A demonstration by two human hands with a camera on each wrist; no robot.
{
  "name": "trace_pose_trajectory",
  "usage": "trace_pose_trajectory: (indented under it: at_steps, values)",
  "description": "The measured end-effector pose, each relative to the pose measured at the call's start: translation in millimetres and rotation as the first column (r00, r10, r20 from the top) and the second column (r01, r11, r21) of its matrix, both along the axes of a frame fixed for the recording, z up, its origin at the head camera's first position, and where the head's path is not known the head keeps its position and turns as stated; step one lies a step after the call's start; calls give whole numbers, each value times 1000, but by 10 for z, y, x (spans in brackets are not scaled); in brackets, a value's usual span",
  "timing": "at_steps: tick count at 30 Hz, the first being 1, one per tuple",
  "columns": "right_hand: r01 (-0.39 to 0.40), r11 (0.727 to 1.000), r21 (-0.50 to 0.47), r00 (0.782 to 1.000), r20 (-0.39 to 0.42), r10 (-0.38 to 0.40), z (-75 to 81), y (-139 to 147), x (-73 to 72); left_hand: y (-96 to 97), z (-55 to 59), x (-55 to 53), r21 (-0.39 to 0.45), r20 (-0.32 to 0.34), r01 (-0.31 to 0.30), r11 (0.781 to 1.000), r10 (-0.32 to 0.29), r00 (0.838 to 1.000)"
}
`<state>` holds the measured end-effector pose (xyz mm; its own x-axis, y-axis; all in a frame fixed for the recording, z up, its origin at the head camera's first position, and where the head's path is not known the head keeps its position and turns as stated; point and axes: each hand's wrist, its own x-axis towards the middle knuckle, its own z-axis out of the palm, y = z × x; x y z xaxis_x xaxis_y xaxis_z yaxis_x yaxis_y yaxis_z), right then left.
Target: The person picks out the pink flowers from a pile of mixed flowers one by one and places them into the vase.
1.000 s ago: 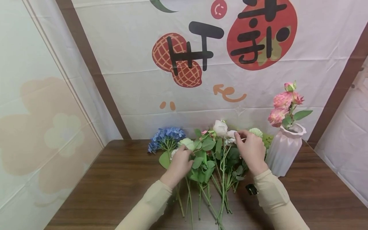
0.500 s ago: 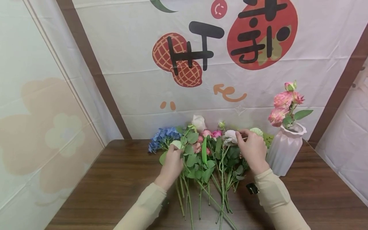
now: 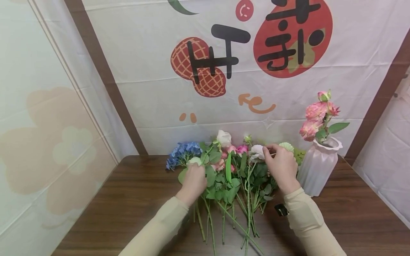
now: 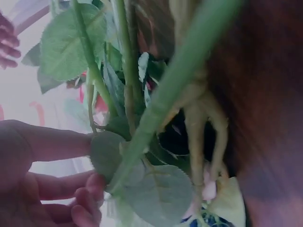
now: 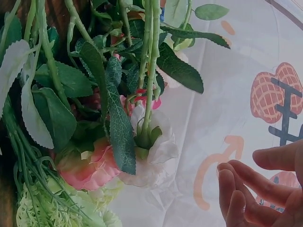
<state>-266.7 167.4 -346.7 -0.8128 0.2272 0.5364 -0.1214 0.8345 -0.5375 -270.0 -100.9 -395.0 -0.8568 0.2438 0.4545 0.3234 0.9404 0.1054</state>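
Head view: my left grip (image 3: 193, 181) is pinching a green stem (image 4: 158, 104) among leaves, near the blue hydrangea (image 3: 184, 153). My right grip (image 3: 282, 165) is hovering released, fingers loosely bent, apart from the blooms. The flower heap (image 3: 232, 193) is lying across the bench (image 3: 128, 192); a white vase (image 3: 317, 172) is standing upright at right, holding pink flowers (image 3: 315, 112).

Head: peering forward and down, well back, table (image 3: 112, 206) at six o'clock, banner (image 3: 153, 106) at twelve.
Left wrist: sideways, up against stem (image 4: 158, 109), left hand (image 4: 52, 185) at eight.
Right wrist: sideways too, tight on blossom (image 5: 90, 165), right hand (image 5: 265, 180) at four.
Head, right wrist: sharing peanut print (image 5: 262, 99).
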Motion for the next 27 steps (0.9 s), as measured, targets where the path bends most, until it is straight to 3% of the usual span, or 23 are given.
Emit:
trace_pose_trajectory:
  at_steps: [6, 12, 21, 27]
  values:
    - [-5, 1000, 4, 1000, 3, 5, -8, -7, -5, 150, 43, -95, -46, 82, 20, 999, -16, 997]
    - [-28, 1000, 13, 1000, -11, 28, -27, -26, -9, 294, 72, -190, -151, 242, -43, 988, 79, 967]
    - [-26, 999, 23, 999, -21, 27, -34, -44, 3, 386, 47, -270, -247, 239, -102, 964, 163, 957]
    - [-35, 999, 18, 999, -10, 35, -40, -56, 14, 374, -18, -321, -306, 318, -123, 944, 223, 921]
